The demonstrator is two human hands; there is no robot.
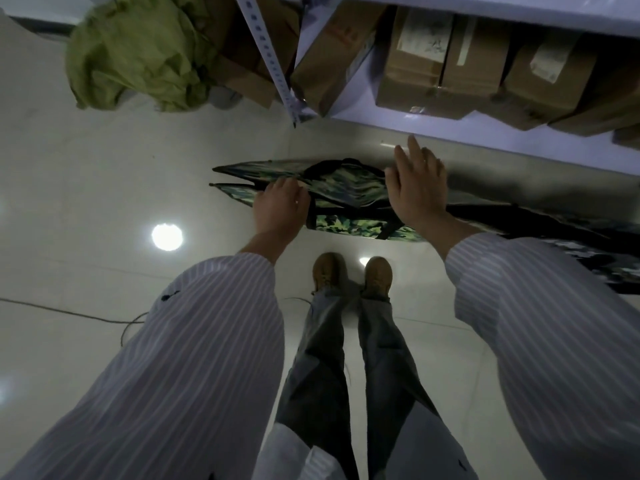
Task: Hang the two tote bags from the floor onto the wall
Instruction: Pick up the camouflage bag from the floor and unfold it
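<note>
Reaching down with both hands to the camouflage tote bags standing on edge on the floor, just ahead of the feet.

The left hand is curled over the near bag's top edge, fingers bent down out of sight, so whether it already pinches fabric or a strap I cannot tell; the right hand hovers flat with fingers spread over the bags' middle, gripping nothing. The tote bags lie folded flat and side by side, their long axis running left to right across the person's front, parallel to the shelf beyond them. A black handle arches on the farther bag between the two hands, a little nearer the right. The brown shoes stand just behind, on the pale floor. The lift probably depends on finding the straps.
</note>
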